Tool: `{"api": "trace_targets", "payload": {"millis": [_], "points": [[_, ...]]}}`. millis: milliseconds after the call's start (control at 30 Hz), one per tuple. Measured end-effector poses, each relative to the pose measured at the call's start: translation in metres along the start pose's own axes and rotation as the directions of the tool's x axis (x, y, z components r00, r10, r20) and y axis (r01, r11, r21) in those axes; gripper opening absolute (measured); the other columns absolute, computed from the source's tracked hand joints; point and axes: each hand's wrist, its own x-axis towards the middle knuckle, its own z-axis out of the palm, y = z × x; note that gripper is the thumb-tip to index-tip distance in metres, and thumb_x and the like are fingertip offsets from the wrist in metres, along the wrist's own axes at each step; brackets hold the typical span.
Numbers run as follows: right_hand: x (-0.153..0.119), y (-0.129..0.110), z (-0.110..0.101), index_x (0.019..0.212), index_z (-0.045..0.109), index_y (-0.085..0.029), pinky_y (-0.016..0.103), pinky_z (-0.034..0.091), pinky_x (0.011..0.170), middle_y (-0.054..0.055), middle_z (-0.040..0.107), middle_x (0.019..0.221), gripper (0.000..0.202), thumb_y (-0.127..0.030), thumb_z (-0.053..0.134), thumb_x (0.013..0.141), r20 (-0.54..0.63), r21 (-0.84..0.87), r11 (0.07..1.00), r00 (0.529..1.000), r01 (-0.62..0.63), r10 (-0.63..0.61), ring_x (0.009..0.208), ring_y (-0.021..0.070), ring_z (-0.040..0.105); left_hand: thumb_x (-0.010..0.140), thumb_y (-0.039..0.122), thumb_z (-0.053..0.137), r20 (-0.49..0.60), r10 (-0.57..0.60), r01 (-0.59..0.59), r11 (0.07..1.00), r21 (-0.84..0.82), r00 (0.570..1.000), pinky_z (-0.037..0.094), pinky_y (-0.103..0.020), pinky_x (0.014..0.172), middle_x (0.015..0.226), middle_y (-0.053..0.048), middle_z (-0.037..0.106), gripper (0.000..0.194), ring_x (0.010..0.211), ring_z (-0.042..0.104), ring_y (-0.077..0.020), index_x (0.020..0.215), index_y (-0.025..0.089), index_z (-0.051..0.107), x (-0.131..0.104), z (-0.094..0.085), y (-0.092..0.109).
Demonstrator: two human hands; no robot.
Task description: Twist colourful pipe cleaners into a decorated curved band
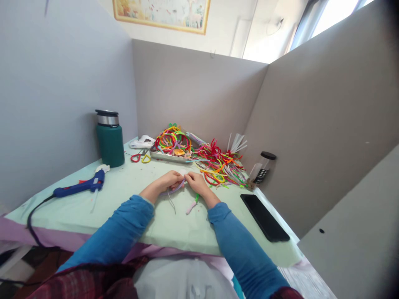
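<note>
Both hands meet over the middle of the green-covered table. My left hand [170, 181] is closed on a light purple pipe cleaner [176, 189], which hangs below its fingers. A thin grey strand [171, 202] dangles beside it. My right hand [195, 182] pinches at the upper end of the purple piece, its fingertips touching those of my left hand. Just below my right hand, a small green and pink pipe-cleaner piece [193, 204] lies on the table.
A metal tray [168, 157] and a heap of coloured pipe cleaners [218, 162] lie at the back. Scissors [146, 158], a green bottle [110, 143] and a blue glue gun [79, 187] are left; a phone [264, 216] and clear container [262, 168] are right.
</note>
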Motion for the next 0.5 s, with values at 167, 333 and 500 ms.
{"api": "trace_targets", "payload": {"millis": [167, 333, 500], "points": [[0.0008, 0.0002, 0.0006, 0.065, 0.057, -0.016, 0.021, 0.027, 0.055, -0.002, 0.052, 0.059, 0.028, -0.032, 0.042, 0.083, -0.001, -0.019, 1.0, 1.0, -0.025, 0.025, 0.059, 0.0101, 0.042, 0.074, 0.038, 0.052, -0.019, 0.061, -0.058, 0.99, 0.125, 0.998, 0.023, -0.021, 0.036, 0.031, 0.007, 0.034, 0.027, 0.029, 0.029, -0.0065, 0.06, 0.015, 0.05, -0.0035, 0.0018, 0.0031], [0.001, -0.0012, -0.0001, 0.063, 0.055, -0.016, 0.021, 0.027, 0.055, -0.002, 0.051, 0.058, 0.028, -0.032, 0.042, 0.083, 0.002, -0.025, 0.999, 0.999, -0.041, 0.041, 0.058, 0.01, 0.043, 0.073, 0.035, 0.051, -0.028, 0.071, -0.064, 0.976, 0.208, 0.997, 0.023, -0.02, 0.037, 0.033, 0.007, 0.035, 0.023, 0.03, 0.032, -0.0068, 0.063, 0.014, 0.051, -0.0049, 0.0036, 0.0057], [0.0013, -0.0016, 0.0002, 0.066, 0.057, -0.016, 0.021, 0.027, 0.055, -0.001, 0.054, 0.06, 0.028, -0.032, 0.042, 0.083, 0.004, -0.033, 0.999, 0.999, -0.038, 0.038, 0.06, 0.0101, 0.043, 0.07, 0.029, 0.05, -0.097, 0.129, -0.082, 0.92, 0.383, 0.987, 0.025, -0.02, 0.038, 0.039, 0.006, 0.041, 0.017, 0.034, 0.037, -0.0079, 0.07, 0.013, 0.056, 0.0021, 0.0008, -0.0008]]}}
